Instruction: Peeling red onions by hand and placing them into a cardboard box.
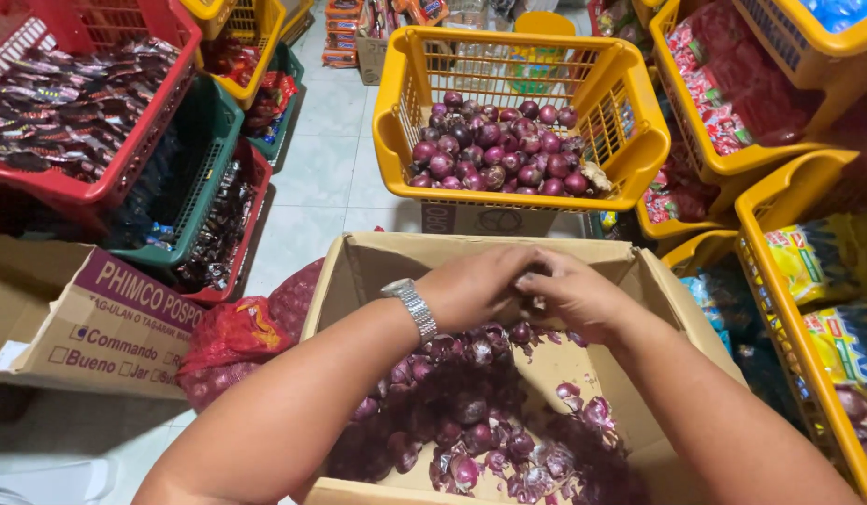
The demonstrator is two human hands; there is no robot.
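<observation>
My left hand and my right hand meet above an open cardboard box, fingers curled together around a small red onion that is mostly hidden between them. A metal watch sits on my left wrist. Inside the box lie several red onions and loose purple onion skins. Beyond the box stands a yellow plastic basket holding a pile of peeled red onions.
A red mesh sack of onions lies left of the box, beside another cardboard box. Red, green and yellow baskets of packaged goods stand stacked on both sides. Pale floor tiles show between them.
</observation>
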